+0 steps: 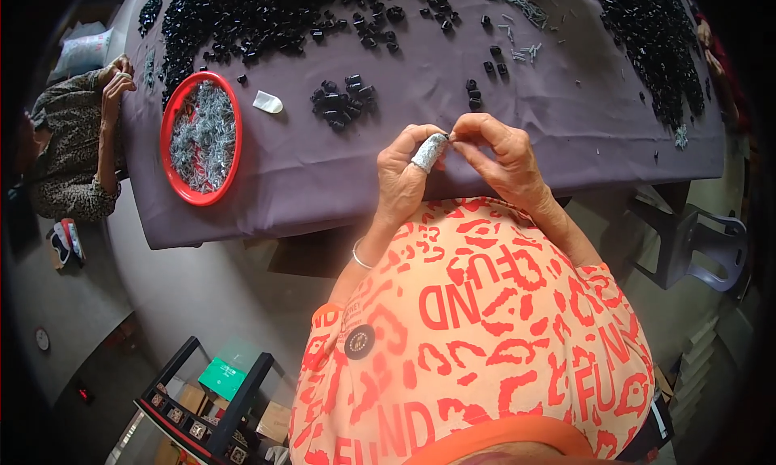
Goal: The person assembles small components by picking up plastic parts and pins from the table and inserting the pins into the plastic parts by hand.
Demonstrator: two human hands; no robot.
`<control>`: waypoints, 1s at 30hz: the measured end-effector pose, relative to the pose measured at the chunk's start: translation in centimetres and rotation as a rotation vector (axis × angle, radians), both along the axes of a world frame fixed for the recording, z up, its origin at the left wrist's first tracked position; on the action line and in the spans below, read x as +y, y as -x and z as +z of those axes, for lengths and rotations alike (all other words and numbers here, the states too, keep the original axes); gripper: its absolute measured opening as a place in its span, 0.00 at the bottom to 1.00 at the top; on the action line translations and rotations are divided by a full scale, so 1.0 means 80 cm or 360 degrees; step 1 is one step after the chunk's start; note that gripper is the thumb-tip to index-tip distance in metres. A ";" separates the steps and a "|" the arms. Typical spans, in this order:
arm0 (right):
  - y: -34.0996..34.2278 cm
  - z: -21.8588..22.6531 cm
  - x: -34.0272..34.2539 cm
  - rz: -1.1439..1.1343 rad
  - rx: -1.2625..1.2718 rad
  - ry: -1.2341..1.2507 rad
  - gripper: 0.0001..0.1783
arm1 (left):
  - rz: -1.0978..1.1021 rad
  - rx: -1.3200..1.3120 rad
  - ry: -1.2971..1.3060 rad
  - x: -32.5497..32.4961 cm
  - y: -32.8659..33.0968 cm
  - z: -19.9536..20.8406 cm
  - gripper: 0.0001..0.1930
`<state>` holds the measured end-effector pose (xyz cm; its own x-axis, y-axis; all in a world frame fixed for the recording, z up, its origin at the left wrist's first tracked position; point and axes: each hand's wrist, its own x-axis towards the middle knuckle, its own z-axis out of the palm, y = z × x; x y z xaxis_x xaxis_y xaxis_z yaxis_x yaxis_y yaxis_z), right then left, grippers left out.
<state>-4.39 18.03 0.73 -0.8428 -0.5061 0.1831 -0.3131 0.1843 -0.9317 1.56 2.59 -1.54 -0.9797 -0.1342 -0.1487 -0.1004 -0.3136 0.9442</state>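
Over the near edge of the table, my left hand (398, 174) and my right hand (508, 159) meet fingertip to fingertip. Both are closed in a pinch around a small black piece (447, 136), mostly covered by the fingers. A whitish wrap (429, 153) covers one finger of my left hand. Just beyond the hands stand a few black plastic parts (474, 97) in a short row. To their left lies a loose cluster of similar black parts (343, 103).
A red oval basin (167, 154) of grey wiry pieces (204, 133) stands left, beside a white finger-shaped sleeve (267, 102). Black part heaps (234, 20) cover the far table (323, 198); thin metallic pins (517, 4) lie scattered. Another person (77, 133) sits left. A chair (695, 238) stands right.
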 end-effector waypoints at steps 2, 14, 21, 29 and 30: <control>0.001 -0.002 0.003 -0.0018 -0.0058 0.0002 0.08 | -0.0005 0.0006 -0.0012 -0.001 0.000 0.000 0.06; 0.006 -0.005 -0.007 -0.0082 0.0511 -0.0125 0.08 | 0.0053 0.0011 0.0102 0.004 0.005 0.003 0.05; 0.008 -0.005 -0.005 -0.0040 0.0365 -0.0087 0.09 | -0.0020 -0.0090 -0.0014 -0.001 0.002 0.005 0.05; 0.023 -0.005 0.012 -0.0361 0.0369 -0.0137 0.09 | 0.0023 -0.0114 -0.0473 -0.010 0.001 -0.011 0.08; 0.031 -0.010 0.018 -0.0451 0.0495 -0.0246 0.09 | 0.0023 -0.0115 -0.0477 -0.011 0.001 -0.012 0.08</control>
<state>-6.89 19.46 -0.06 -0.8689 -0.3047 0.3900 -0.4911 0.4327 -0.7561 1.47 1.70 -2.50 -0.9635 -0.0880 -0.2528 -0.1570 -0.5790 0.8000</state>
